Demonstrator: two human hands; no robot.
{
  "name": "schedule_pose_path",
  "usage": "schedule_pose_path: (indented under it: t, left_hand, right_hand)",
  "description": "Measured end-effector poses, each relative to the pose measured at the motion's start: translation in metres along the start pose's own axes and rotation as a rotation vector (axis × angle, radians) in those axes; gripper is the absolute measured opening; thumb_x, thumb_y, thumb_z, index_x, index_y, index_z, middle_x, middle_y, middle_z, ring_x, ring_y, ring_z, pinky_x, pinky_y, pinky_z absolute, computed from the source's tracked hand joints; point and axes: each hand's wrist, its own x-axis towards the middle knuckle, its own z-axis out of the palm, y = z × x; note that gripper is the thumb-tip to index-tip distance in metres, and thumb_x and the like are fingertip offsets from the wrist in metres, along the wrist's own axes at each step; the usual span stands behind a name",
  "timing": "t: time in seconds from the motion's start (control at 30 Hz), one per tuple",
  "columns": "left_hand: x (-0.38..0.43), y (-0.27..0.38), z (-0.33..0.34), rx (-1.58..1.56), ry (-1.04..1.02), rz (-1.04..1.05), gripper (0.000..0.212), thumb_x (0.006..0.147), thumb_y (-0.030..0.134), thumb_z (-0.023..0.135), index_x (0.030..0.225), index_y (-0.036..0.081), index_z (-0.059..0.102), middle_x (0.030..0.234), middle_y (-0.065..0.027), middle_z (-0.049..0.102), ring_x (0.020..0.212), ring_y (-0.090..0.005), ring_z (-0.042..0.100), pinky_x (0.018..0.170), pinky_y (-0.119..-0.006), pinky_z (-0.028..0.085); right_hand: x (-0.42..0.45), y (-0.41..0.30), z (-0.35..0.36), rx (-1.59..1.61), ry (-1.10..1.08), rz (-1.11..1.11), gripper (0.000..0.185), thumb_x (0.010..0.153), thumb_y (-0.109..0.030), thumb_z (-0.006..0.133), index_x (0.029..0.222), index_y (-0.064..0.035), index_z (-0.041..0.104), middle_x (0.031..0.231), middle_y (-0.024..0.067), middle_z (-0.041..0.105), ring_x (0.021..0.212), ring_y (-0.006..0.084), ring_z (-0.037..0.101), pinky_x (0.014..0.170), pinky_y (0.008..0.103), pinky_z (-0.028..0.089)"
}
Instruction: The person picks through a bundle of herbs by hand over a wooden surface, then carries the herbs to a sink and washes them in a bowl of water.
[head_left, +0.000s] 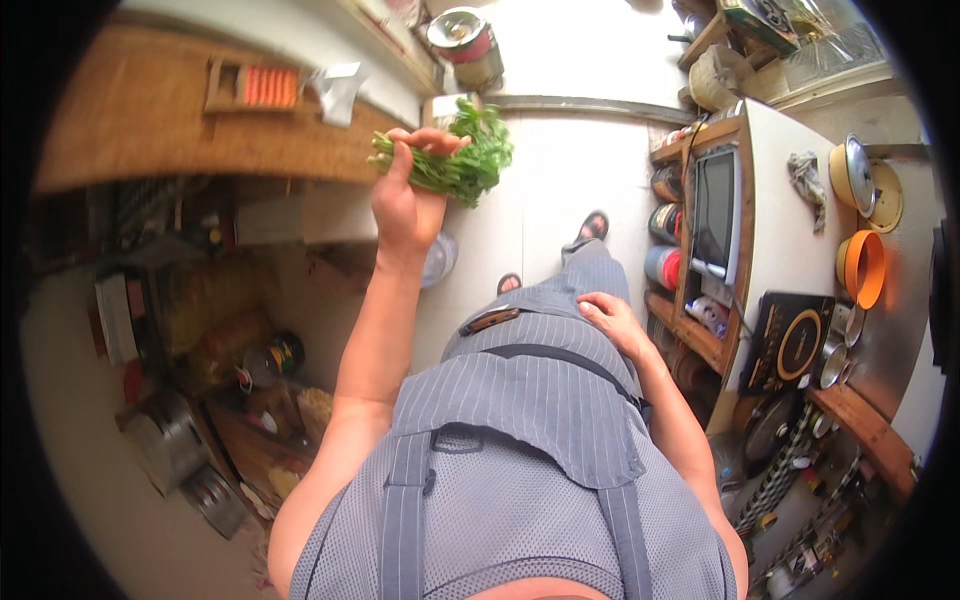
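Observation:
A bunch of leafy green herbs (469, 161) is gripped in my left hand (411, 184), held out ahead of me beside the wooden counter's edge. The thumb and fingers wrap the stems, and the leaves point right. My right hand (611, 319) hangs by my right thigh near the striped trousers, its fingers loosely curled with no object visible in them; whether it touches the cloth, I cannot tell.
A wooden counter (135, 112) at left bears a small box with orange contents (270, 86). To the right stands a cabinet holding a microwave (714, 214), with an induction cooktop (787, 341) and an orange bowl (862, 268) on top. A large tin (472, 56) stands ahead.

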Motion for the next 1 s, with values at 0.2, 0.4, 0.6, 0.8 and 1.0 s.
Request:
schedule_pose_path:
  t: [0.2, 0.4, 0.6, 0.8, 1.0]
  left_hand:
    - [0.141, -0.058, 0.103, 1.171, -0.78, 0.417, 0.017, 0.096, 0.001, 0.057, 0.111, 0.008, 0.052, 0.095, -0.011, 0.063, 0.093, -0.0263, 0.065, 0.111, -0.059, 0.038]
    - [0.243, -0.142, 0.19, 1.505, -1.196, 0.553, 0.022, 0.078, 0.009, 0.068, 0.096, 0.012, 0.056, 0.096, -0.0065, 0.061, 0.097, -0.0258, 0.063, 0.108, -0.052, 0.047]
    - [0.325, -0.188, 0.194, 1.388, -1.333, 0.454, 0.023, 0.078, 0.015, 0.069, 0.097, 0.016, 0.055, 0.101, -0.0061, 0.061, 0.107, -0.0261, 0.063, 0.109, -0.046, 0.048]
    - [0.445, -0.201, 0.186, 1.279, -1.389, 0.409, 0.023, 0.079, 0.015, 0.068, 0.097, 0.015, 0.054, 0.103, -0.0059, 0.061, 0.11, -0.0266, 0.063, 0.109, -0.045, 0.048]
    - [0.583, -0.183, 0.189, 1.281, -1.478, 0.441, 0.021, 0.081, 0.016, 0.067, 0.097, 0.013, 0.054, 0.105, -0.0069, 0.062, 0.116, -0.0272, 0.062, 0.112, -0.043, 0.046]
  right_hand:
    - [0.137, -0.05, -0.135, 0.164, -0.085, 0.116, 0.043, 0.101, -0.037, 0.059, 0.12, -0.0008, 0.069, 0.109, 0.0089, 0.07, 0.101, 0.0144, 0.062, 0.086, 0.0298, 0.049]
    - [0.202, -0.242, -0.249, 1.297, -0.537, -0.04, 0.082, 0.102, -0.068, 0.028, 0.148, -0.0008, 0.041, 0.138, 0.0168, 0.057, 0.128, 0.0297, 0.055, 0.109, 0.0446, 0.045]
    - [0.287, -0.3, -0.351, 1.435, -0.541, -0.176, 0.106, 0.089, -0.083, 0.034, 0.153, 0.0007, 0.028, 0.148, 0.0354, 0.04, 0.133, 0.0469, 0.048, 0.107, 0.0568, 0.046]
    - [0.374, -0.347, -0.406, 1.506, -0.536, -0.204, 0.103, 0.088, -0.083, 0.036, 0.157, -0.0078, 0.023, 0.15, 0.0377, 0.034, 0.134, 0.0526, 0.044, 0.109, 0.0636, 0.04]
    - [0.476, -0.417, -0.453, 1.579, -0.519, -0.247, 0.095, 0.09, -0.082, 0.036, 0.159, -0.0184, 0.024, 0.153, 0.0392, 0.028, 0.137, 0.0563, 0.037, 0.109, 0.069, 0.037]
